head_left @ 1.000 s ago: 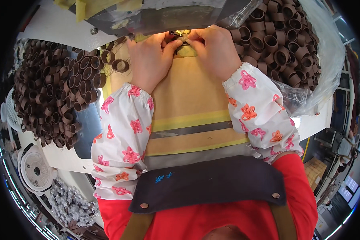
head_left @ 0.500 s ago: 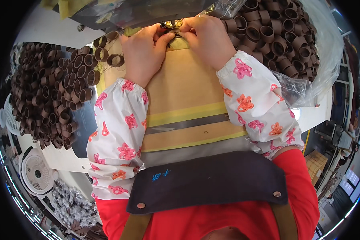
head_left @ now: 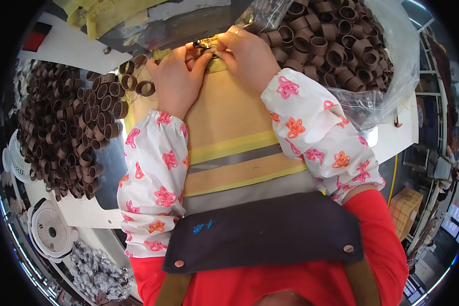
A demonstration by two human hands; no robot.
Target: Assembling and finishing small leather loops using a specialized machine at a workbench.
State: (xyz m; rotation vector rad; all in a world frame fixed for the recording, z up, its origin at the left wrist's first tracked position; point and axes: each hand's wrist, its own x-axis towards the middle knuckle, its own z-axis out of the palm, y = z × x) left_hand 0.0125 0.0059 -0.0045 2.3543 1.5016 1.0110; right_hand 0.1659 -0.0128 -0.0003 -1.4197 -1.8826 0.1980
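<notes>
Both my hands meet at the lit metal foot (head_left: 207, 43) of what looks like a sewing machine. My left hand (head_left: 176, 84) is closed, thumb and fingers pinching beside the foot. On the other side my right hand (head_left: 247, 57) pinches too, its fingertips close to the left thumb. Between them shows a sliver of a small brown band (head_left: 212, 52); the fingers hide most of it. Beneath my wrists runs a tan work surface (head_left: 229, 107) with yellow tape strips.
A large heap of brown rings (head_left: 61, 127) lies left of my left arm, with several loose rings (head_left: 145, 88) near that hand. More brown rings (head_left: 336, 53) fill a clear plastic bag (head_left: 392, 97) at the right. The grey machine body (head_left: 178, 25) overhangs my fingers. A white fan (head_left: 51, 232) stands lower left.
The view has shifted slightly, so more of the machine body shows at the top. Both hands keep their pinch at the foot, with only small finger movement.
</notes>
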